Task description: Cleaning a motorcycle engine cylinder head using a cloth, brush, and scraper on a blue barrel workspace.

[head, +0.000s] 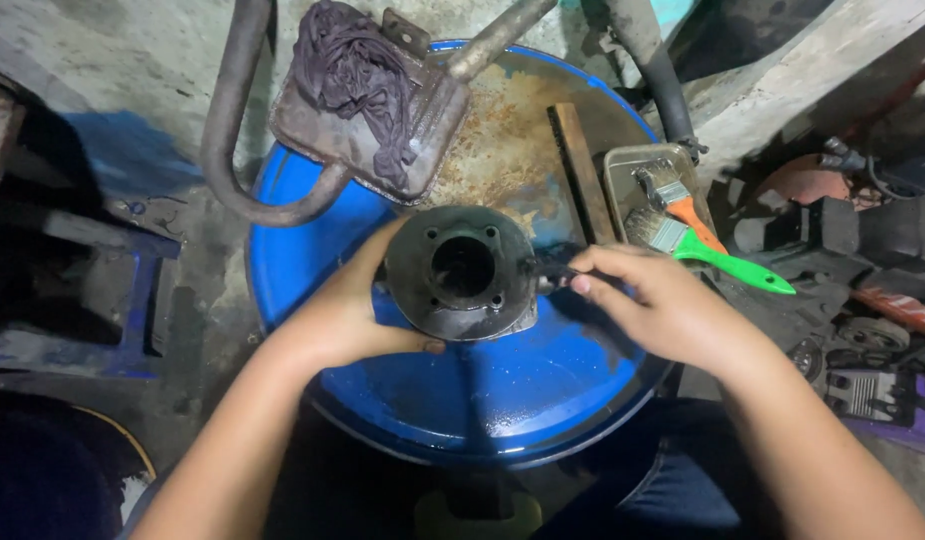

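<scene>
**A:** What does the head view show?

**B:** I look down on a blue drum top (pixel 502 400) that serves as my bench, its far half rusty. My left hand (pixel 347 310) is wrapped around the side of a dark, greasy engine cylinder (pixel 462 272), fingers curled closed on it, holding it on its side on the drum with its round bore facing up at me. My right hand (pixel 662 305) is closed on a thin dark tool (pixel 554 270), its tip touching the cylinder's right edge. I cannot tell what kind of tool it is.

**A:** What lies around it?

**B:** Beyond the cylinder, a rusty exhaust muffler (pixel 382 120) with a dark rag (pixel 357 70) draped on it. To the right, a metal tray (pixel 647 185) holding two paintbrushes, one orange-handled (pixel 687 205), one green-handled (pixel 722 258).

**A:** How far along is the work?

**B:** I judge it unfinished: the cylinder looks grimy all over, and both brushes lie untouched in the tray.
</scene>
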